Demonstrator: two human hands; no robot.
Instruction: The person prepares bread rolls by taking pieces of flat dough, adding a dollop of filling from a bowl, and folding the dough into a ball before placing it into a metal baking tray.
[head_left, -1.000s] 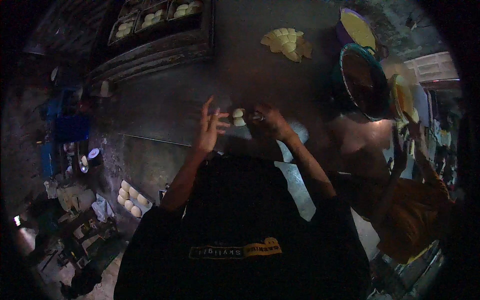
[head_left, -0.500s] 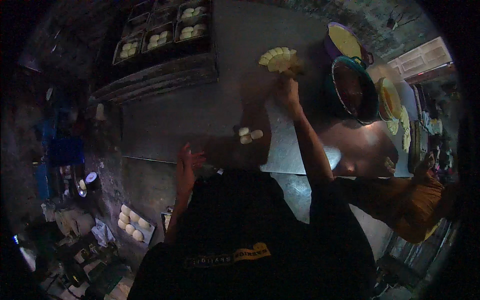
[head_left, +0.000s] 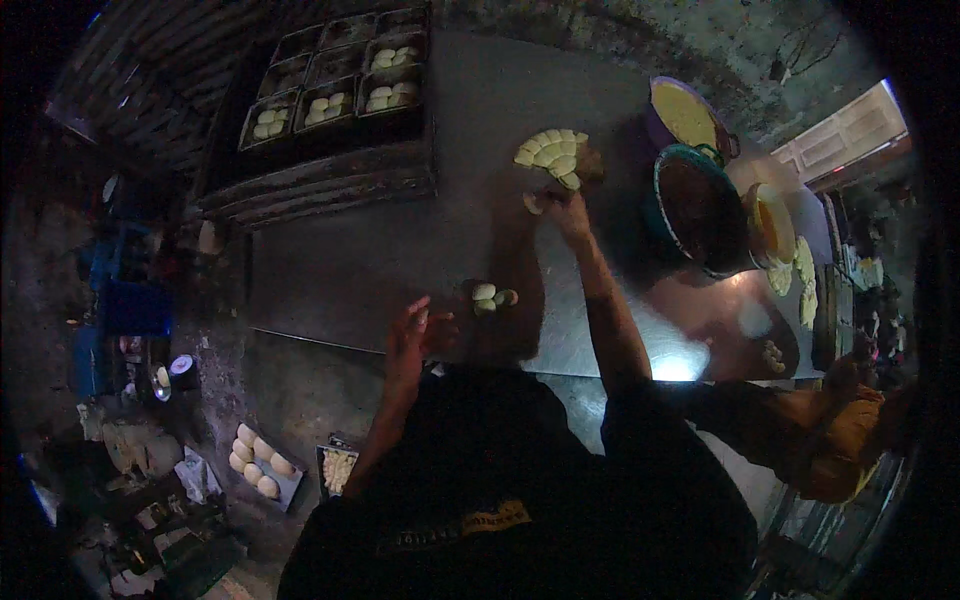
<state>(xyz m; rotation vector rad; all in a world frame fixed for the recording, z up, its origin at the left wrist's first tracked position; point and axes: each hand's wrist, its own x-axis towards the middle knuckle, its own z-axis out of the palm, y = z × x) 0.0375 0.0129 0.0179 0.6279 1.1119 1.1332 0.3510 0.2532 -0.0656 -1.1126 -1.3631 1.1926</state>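
My right hand (head_left: 567,210) now pinches a dough piece (head_left: 533,204), freed from the far dough pile (head_left: 548,153); my left hand's (head_left: 408,340) fingers spread apart.

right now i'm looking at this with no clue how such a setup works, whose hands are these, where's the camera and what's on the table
There is no robot here: these are a person's own bare hands. The picture comes from a wide fisheye camera worn on that person's head, looking down, so straight edges bend near the rim.

On the dark table lie a fan of dough pieces and a small dough cluster. Dark tins, some with dough, sit at upper left; a purple bowl and a green tub stand to the right.

The right hand appears to hold a pale piece, though it is dim. The left hand is open, holding nothing visible.
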